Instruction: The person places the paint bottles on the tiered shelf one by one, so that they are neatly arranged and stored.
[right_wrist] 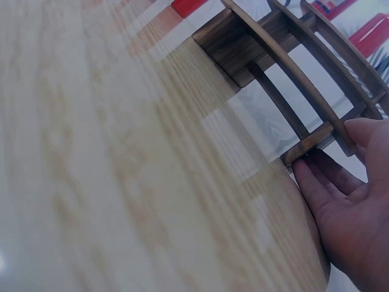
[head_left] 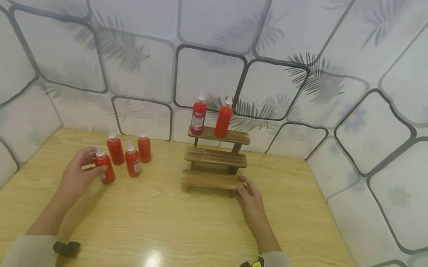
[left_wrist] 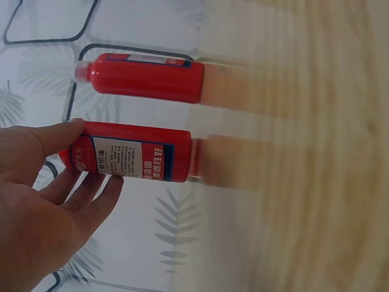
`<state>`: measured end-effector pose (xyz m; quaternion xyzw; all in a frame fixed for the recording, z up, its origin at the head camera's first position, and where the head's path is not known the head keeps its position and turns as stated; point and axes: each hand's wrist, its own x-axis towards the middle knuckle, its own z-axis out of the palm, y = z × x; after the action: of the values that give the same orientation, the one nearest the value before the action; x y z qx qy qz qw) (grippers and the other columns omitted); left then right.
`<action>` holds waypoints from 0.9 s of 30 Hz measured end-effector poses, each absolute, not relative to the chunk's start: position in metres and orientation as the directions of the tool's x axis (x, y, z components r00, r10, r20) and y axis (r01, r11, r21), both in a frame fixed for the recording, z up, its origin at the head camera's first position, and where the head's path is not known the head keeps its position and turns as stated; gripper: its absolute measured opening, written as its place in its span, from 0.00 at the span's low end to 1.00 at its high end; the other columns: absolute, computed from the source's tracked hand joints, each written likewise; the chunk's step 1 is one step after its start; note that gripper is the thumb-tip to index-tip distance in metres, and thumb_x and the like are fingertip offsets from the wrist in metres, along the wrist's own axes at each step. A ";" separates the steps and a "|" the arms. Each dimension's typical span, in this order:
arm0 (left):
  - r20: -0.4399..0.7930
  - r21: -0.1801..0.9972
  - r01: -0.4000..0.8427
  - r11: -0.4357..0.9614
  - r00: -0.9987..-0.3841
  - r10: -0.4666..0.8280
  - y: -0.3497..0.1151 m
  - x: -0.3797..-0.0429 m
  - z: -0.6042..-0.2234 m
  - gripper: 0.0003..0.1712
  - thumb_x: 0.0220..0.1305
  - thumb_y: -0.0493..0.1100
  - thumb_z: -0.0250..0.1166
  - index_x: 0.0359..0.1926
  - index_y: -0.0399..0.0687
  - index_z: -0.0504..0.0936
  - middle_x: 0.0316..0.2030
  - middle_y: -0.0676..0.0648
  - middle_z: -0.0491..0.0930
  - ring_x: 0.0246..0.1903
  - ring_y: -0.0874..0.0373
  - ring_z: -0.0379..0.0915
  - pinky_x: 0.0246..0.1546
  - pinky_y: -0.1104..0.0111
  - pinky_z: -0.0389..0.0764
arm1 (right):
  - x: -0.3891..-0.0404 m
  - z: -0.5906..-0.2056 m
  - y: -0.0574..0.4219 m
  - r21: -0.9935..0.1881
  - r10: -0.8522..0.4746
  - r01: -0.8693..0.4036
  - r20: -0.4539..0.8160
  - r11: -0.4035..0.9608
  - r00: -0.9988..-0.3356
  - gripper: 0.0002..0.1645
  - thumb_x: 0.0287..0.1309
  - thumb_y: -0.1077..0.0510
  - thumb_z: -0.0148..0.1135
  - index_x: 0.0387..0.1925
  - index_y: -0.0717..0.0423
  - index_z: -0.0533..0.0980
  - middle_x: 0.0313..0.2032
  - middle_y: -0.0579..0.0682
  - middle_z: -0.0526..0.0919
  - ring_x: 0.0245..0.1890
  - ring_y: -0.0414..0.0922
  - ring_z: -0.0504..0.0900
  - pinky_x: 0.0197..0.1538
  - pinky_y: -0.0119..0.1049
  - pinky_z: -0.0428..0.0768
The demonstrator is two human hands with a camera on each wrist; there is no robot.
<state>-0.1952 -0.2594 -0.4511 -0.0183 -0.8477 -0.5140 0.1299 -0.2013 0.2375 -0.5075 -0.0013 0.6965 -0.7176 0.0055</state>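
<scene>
Between thumb and fingers of left hand point(head_left: 77, 175), gripped by upper half: bottle point(left_wrist: 140, 152), red, white-capped, label white, red and blue. Base on or off table point(head_left: 189, 225): cannot tell. Just beside, three like bottles point(head_left: 116, 152). Farther right, shelf point(head_left: 211, 179), lowest step gripped by right hand point(head_left: 252, 199); two red bottles point(head_left: 224, 119) on top.

Head cam's looking forward and down at the wooden stand point(head_left: 215, 157); right-wrist cam's sharing it up close, left-wrist cam's closely facing red bottles point(left_wrist: 130, 152) left of it.
</scene>
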 end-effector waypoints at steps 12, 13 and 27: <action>0.309 0.873 0.240 0.425 -0.946 -0.099 -0.242 -0.186 -0.417 0.33 0.66 0.39 0.69 0.69 0.42 0.67 0.52 0.71 0.72 0.50 0.78 0.69 0.46 0.89 0.74 | -0.203 -0.506 0.236 -0.998 -0.014 -0.004 0.005 -0.066 -1.000 0.28 0.72 0.52 0.57 0.69 0.55 0.67 0.56 0.65 0.74 0.62 0.56 0.77 0.65 0.38 0.78; 0.312 0.873 0.248 0.420 -0.946 -0.090 -0.239 -0.186 -0.415 0.33 0.66 0.39 0.69 0.69 0.42 0.67 0.52 0.71 0.72 0.50 0.78 0.69 0.47 0.89 0.74 | -0.203 -0.506 0.236 -0.997 -0.012 0.000 0.001 -0.073 -1.000 0.28 0.72 0.53 0.58 0.69 0.55 0.68 0.56 0.65 0.74 0.62 0.57 0.77 0.64 0.38 0.78; 0.244 0.894 0.250 0.373 -0.968 0.066 -0.181 -0.193 -0.385 0.35 0.66 0.43 0.69 0.71 0.47 0.67 0.59 0.40 0.77 0.57 0.52 0.75 0.48 0.81 0.77 | -0.202 -0.508 0.237 -0.998 -0.017 0.013 -0.012 -0.067 -1.000 0.29 0.71 0.51 0.59 0.70 0.52 0.67 0.58 0.64 0.73 0.62 0.55 0.77 0.65 0.37 0.78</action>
<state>-0.1934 -0.1811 -0.3854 -0.0961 -0.8242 -0.5518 0.0834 -0.2022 0.2372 -0.5085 -0.0016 0.6831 -0.7303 0.0103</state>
